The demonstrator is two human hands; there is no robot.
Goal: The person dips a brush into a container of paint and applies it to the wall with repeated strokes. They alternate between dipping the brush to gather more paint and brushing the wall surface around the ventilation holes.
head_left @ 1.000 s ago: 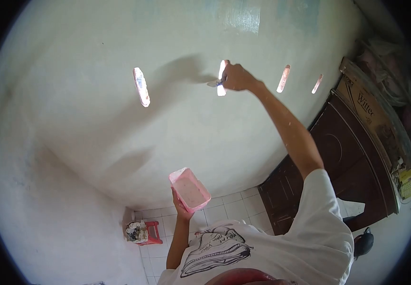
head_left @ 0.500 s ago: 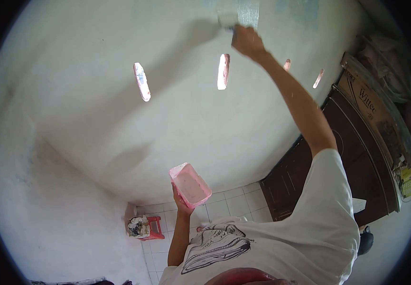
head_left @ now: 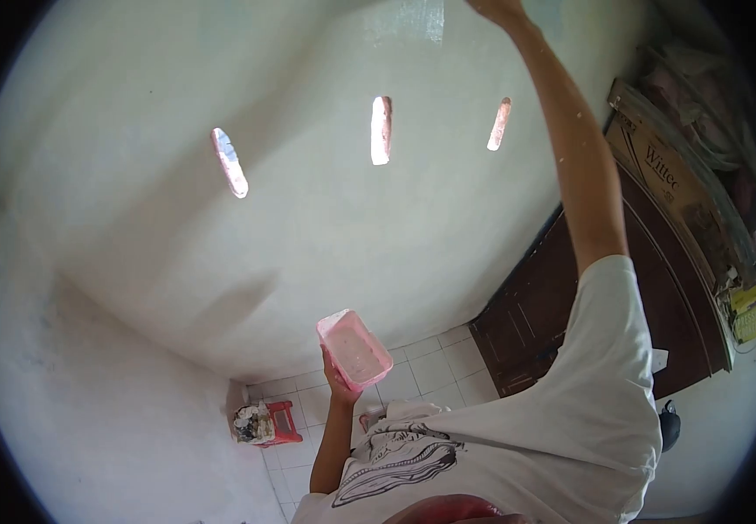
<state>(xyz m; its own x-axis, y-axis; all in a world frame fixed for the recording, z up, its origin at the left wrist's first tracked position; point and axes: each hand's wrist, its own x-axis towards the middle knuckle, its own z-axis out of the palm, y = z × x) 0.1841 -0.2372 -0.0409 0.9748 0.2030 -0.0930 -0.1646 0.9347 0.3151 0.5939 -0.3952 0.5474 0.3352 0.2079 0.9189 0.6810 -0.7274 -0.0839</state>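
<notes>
My left hand [head_left: 339, 375] is closed around the side of a pink rectangular plastic tub [head_left: 379, 367], tilted toward me. Pale, whitish paint [head_left: 353, 349] lies inside it. My right arm reaches high up to the wall, and only part of my right hand [head_left: 498, 9] shows at the top edge; its fingers, and any tool in them, are cut off. To the left of that hand, a wet, shiny patch of paint [head_left: 417, 22] marks the pale wall [head_left: 308, 227].
Narrow slots [head_left: 381, 131] pierce the wall. Below left, a red stool [head_left: 284, 423] holds a crumpled bundle. A dark wooden door [head_left: 535, 349] stands at right, with a cardboard box [head_left: 653, 157] and wrapped items above it. White tiles [head_left: 435, 371] cover the floor.
My right hand, which gripped a wide paintbrush against the wall, has moved up and right, mostly out of view. The view has shifted slightly. My left hand still holds the tub.
</notes>
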